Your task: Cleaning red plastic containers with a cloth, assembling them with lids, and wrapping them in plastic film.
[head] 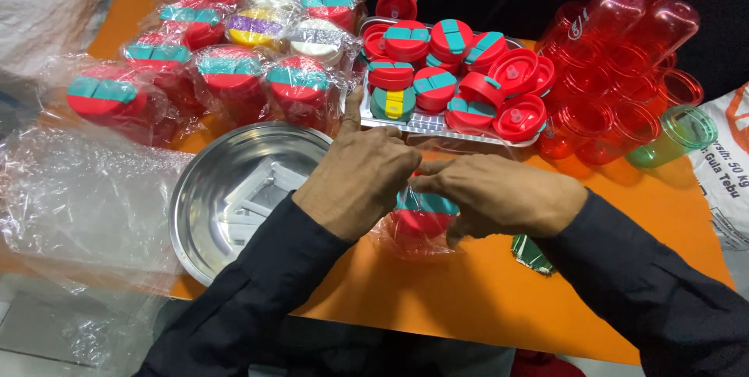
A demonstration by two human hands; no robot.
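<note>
Fingers (pixel 427 182) of both hands are closing on one bagged jar (pixel 421 221) at desk (pixel 484 299) centre: left hand (pixel 363 182) is pinching the plastic from nine o'clock, right hand (pixel 499 194) is pressing it from three o'clock.
- Wrapped jars (pixel 226 49), red with teal lids: lying stacked at eleven o'clock; these appear done.
- Loose lids (pixel 452 73) in a tray (pixel 437 123): sitting at twelve o'clock, unused.
- Bare red jars (pixel 616 81), one green jar (pixel 679 131): waiting at two o'clock, unlidded and unwrapped.
- Steel bowl (pixel 211 205): resting at nine o'clock.
- Empty bags (pixel 78 205): lying further left.
Judged partway along, with much left.
</note>
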